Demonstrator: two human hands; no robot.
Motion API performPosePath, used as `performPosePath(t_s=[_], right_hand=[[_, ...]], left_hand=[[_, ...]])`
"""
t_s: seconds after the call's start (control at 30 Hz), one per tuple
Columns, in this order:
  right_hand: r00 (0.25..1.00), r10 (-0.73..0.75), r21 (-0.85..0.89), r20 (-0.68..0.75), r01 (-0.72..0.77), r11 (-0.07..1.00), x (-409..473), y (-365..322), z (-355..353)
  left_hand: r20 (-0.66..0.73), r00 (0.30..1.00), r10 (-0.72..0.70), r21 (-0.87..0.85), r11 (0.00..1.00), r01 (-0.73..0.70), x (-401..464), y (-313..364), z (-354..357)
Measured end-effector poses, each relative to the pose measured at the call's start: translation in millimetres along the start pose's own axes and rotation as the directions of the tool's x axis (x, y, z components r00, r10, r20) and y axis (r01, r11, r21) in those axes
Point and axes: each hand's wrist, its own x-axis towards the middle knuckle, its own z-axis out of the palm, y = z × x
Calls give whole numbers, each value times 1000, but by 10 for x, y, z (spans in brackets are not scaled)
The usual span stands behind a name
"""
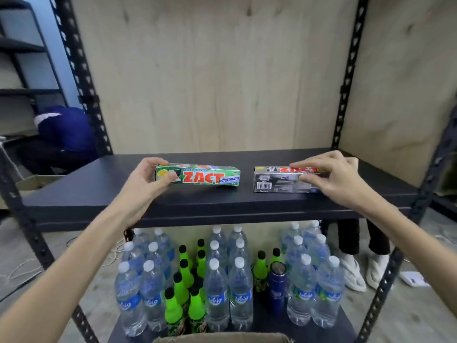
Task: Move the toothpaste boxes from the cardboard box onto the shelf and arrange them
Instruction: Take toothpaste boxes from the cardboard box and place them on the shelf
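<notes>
A green ZACT toothpaste box (pixel 205 177) lies lengthwise on the dark shelf (pixel 99 194), left of centre. My left hand (pixel 146 179) grips its left end, thumb on the front face. A silver-grey ZACT toothpaste box (pixel 277 180) lies to the right with its barcode side facing me. My right hand (pixel 331 177) holds its right end, fingers over the top and front. A gap separates the two boxes. Only the top rim of the cardboard box (pixel 222 339) shows at the bottom edge.
On the lower shelf stand several water bottles (pixel 217 293), green bottles (pixel 180 288) and a dark blue flask (pixel 278 285). Black perforated uprights (pixel 81 78) frame the rack, backed by plywood. A person's legs in white shoes (pixel 356 266) stand behind on the right; another person crouches at the left.
</notes>
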Motion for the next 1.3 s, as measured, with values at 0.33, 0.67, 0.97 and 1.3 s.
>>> performPosePath(t_s=[0.33,0.67,0.97,1.3], right_hand=[[998,60,-29,-14,-60,998,547,662,208],[996,87,-51,-25,-88,995,1067,1160,544],[998,37,-4,-50,-38,999,1059,1080,483],[995,99,-77,-16,-100,992,1079,1242,514]], left_hand=[[159,981,-109,540,842,6,857,-269,188],[103,989,-102,553,833,28,1567,-607,445],[127,990,-63,576,817,-22,1690,-633,426],[143,989,49,731,668,-139,1739,-628,563]])
